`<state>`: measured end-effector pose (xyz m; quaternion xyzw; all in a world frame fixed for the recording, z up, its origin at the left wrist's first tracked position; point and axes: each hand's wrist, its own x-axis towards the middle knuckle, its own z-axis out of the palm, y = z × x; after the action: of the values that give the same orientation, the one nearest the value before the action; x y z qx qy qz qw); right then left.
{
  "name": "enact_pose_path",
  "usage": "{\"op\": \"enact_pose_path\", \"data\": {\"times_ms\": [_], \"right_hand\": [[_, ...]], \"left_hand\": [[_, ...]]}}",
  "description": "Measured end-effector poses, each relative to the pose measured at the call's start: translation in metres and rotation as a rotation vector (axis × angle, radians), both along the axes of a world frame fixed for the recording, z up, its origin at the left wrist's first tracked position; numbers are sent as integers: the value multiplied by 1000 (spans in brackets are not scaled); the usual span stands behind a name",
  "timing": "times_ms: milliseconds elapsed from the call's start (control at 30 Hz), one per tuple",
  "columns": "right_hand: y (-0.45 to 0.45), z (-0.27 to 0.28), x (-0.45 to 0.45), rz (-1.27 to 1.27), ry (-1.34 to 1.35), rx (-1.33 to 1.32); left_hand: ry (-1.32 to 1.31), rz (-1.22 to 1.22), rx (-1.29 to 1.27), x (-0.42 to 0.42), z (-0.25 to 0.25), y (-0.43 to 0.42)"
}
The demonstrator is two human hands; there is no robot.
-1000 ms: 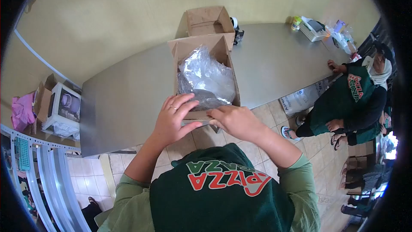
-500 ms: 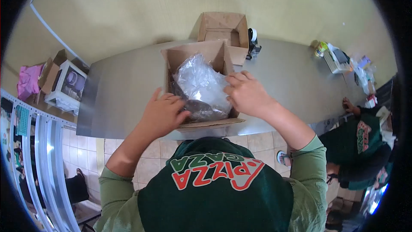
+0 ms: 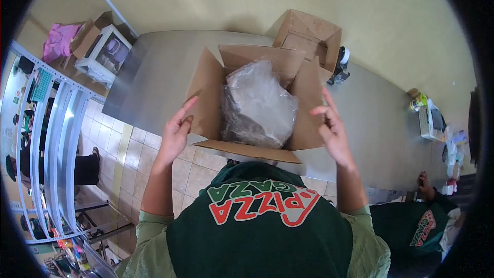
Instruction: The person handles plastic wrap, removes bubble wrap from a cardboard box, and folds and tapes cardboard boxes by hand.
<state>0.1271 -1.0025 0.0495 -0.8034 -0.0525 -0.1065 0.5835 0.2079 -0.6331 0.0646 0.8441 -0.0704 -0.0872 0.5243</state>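
An opened cardboard box (image 3: 246,150) stands at the front of the metal counter with its flaps raised. Inside it lies a clear plastic bag (image 3: 260,103), crumpled, with something darker beneath that I cannot make out. My left hand (image 3: 177,131) is at the outside of the left flap, index finger stretched along it and the other fingers partly curled. On the opposite side, my right hand (image 3: 332,126) is at the right flap, fingers apart and pointing up. Neither hand is wrapped round the cardboard.
Behind the box, a second open carton (image 3: 309,36) stands against the wall beside a black device (image 3: 339,69). A white-framed box (image 3: 105,54) sits left, above metal shelving (image 3: 56,149). A plastic basket (image 3: 429,121) is far right, near a co-worker's hand (image 3: 425,185).
Both hands have come out from over the plastic bag to the box's outer sides. The side flaps now stand up and outward. The camera view has shifted, so the counter appears turned.
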Motion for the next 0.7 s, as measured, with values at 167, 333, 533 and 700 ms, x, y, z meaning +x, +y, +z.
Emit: {"op": "enact_pose_path", "data": {"times_ms": [167, 333, 533, 700], "right_hand": [[1, 49, 26, -77, -85, -486], [75, 114, 112, 386, -470, -833], [140, 37, 212, 526, -24, -1635], [92, 63, 190, 567, -108, -1127]], "left_hand": [[-64, -45, -17, -6, -8, 6], [-832, -84, 418, -12, 27, -16], [-723, -659, 253, -35, 37, -38], [-492, -648, 331, -30, 28, -22]]}}
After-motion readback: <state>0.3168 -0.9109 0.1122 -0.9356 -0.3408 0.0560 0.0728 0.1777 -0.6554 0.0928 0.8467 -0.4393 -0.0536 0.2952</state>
